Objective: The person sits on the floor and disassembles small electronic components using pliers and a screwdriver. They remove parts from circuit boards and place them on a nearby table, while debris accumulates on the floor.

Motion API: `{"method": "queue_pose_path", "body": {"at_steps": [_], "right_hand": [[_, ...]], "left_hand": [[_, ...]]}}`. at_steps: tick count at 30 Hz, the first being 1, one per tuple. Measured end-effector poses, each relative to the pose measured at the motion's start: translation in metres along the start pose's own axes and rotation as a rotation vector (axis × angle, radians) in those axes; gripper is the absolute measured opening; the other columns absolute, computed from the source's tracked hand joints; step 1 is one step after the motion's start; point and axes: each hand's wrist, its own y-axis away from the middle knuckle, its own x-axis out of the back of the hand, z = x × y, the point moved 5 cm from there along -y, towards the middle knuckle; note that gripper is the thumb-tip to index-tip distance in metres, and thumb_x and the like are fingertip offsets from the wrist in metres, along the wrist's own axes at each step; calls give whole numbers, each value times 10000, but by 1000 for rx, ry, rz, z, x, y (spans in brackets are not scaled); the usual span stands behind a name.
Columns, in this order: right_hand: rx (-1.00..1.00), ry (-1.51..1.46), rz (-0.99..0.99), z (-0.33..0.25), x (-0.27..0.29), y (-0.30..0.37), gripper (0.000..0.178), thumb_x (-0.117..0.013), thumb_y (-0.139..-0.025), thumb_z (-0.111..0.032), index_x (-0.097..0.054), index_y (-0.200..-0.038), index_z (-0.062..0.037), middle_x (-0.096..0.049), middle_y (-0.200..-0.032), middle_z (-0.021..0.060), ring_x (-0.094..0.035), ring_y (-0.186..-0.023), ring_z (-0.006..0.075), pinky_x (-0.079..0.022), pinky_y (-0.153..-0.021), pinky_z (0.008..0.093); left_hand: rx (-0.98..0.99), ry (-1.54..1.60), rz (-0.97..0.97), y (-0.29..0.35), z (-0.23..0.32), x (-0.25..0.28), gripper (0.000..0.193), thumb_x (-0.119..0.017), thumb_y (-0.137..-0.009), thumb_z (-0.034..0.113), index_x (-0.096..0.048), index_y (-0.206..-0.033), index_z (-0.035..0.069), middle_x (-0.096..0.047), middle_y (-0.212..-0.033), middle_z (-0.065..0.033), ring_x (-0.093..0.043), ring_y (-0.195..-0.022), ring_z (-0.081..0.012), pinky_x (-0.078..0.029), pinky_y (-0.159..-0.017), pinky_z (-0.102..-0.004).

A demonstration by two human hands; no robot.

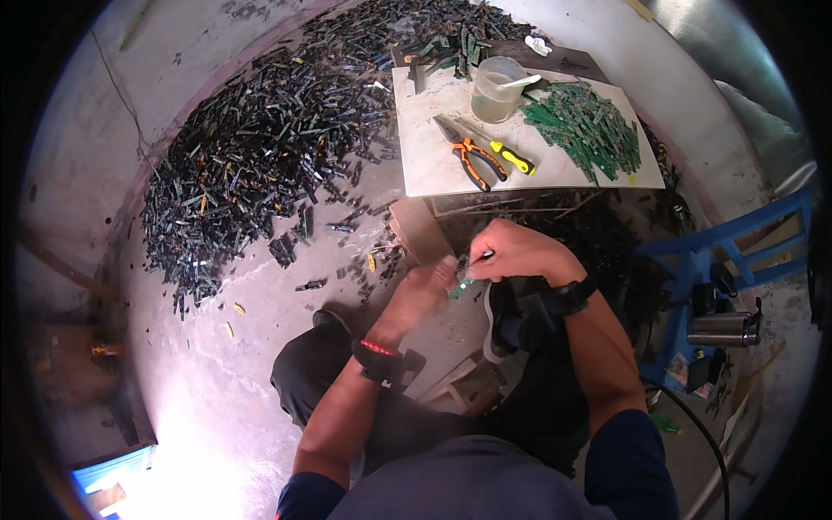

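In front of the low table my two hands meet above my lap. A small green circuit board (460, 289) sits between their fingertips, partly covered by them. My left hand (426, 289) is closed and grips the board from the left. From the right, my right hand (518, 250) is bent at the wrist with its fingers pinched at the board's upper end. On the white tabletop (425, 165) lie orange-and-black pliers (473, 156) and a yellow-and-black screwdriver (513, 158). A pile of green circuit boards (589, 130) covers the table's right side.
A clear plastic cup (496, 91) with a white stick stands at the table's back. A large heap of dark strips (260, 165) spreads over the floor at left. On the right are a blue chair (737, 251) and a metal flask (724, 329).
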Motion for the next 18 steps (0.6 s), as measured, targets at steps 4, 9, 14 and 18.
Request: {"method": "queue_pose_path", "body": {"at_steps": [4,9,14,18], "right_hand": [[-106,-154,43,-2,-1,-15,220,-655,-773,-196,-641,-831,16,-590,-610,55,-542,-528,105,-437,-499,245],[-192,-510,205,9,8,-18,206,-667,-846,-214,-599,-874,-21,-523,-596,0,-439,-490,50,-335,-439,202],[-141,-609,165,2,-2,-24,218,-655,-865,-228,-569,-919,-36,-530,-610,-2,-433,-497,44,-322,-443,197],[-29,-594,199,1,2,-29,170,-621,-883,-198,-583,-849,-36,-574,-677,1,-506,-579,61,-397,-519,204]], "left_hand": [[68,150,-96,6,6,-6,654,-343,-932,618,-578,-797,23,-520,-622,-48,-494,-521,-126,-400,-498,-268],[7,289,-62,-1,16,0,563,-421,-947,545,-572,-750,40,-498,-602,2,-461,-477,-86,-378,-446,-232],[10,275,-87,-4,9,-5,459,-470,-962,448,-587,-799,35,-544,-659,-15,-486,-547,-81,-401,-493,-233],[3,382,6,-3,14,2,437,-456,-981,400,-570,-765,37,-501,-608,4,-442,-473,-78,-367,-450,-220]]}}
